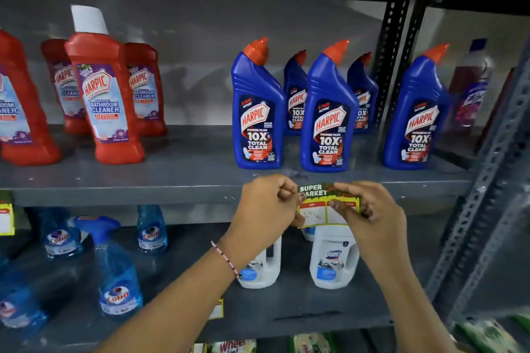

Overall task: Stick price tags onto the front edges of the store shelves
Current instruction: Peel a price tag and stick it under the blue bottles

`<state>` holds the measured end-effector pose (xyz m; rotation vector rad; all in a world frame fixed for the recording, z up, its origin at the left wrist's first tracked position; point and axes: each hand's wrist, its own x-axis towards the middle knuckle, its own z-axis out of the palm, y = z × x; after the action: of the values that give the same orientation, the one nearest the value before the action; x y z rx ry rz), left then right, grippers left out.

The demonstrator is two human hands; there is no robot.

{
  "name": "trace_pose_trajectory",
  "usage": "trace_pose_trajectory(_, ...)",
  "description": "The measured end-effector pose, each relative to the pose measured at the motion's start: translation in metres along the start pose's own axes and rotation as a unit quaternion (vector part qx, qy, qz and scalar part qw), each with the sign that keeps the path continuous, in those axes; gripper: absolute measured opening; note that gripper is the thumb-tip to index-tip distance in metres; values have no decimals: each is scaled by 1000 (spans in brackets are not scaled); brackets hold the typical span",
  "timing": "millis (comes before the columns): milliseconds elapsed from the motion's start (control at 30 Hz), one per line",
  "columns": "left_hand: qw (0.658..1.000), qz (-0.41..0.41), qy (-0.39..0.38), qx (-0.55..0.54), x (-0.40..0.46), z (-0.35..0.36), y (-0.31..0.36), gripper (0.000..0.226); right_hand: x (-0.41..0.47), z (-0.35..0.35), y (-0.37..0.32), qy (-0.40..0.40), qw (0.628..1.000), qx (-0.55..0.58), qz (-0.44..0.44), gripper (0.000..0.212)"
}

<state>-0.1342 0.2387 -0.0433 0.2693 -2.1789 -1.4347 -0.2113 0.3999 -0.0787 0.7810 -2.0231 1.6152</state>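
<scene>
Forearms reach up from below. Left hand (265, 203) pinches left end of green-and-yellow paper price tag (327, 205); right hand (370, 215) pinches right end, thumb across tag face. Tag held against front edge of grey metal shelf (129, 195), between both hands, lower half hanging below lip. Just above hands: blue Harpic toilet-cleaner bottles (327, 112). Likely best: level top edge with shelf lip, press centre first, smooth outward. Risk: tilt, creases.
</scene>
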Motion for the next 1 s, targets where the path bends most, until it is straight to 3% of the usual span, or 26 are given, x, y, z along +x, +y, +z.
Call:
trace_pose_trajectory(300,998,9,38,50,4,16,-6,10,5,-2,16,-7,1000,-5,2,33)
trace_pose_trajectory(600,990,-17,57,129,1,12,5,31,9,4,20,136,991,4,21,11)
trace_pose_trajectory(1000,983,17,81,164,-16,-8,-35,43,-19,24,37,254,946,120,160,20)
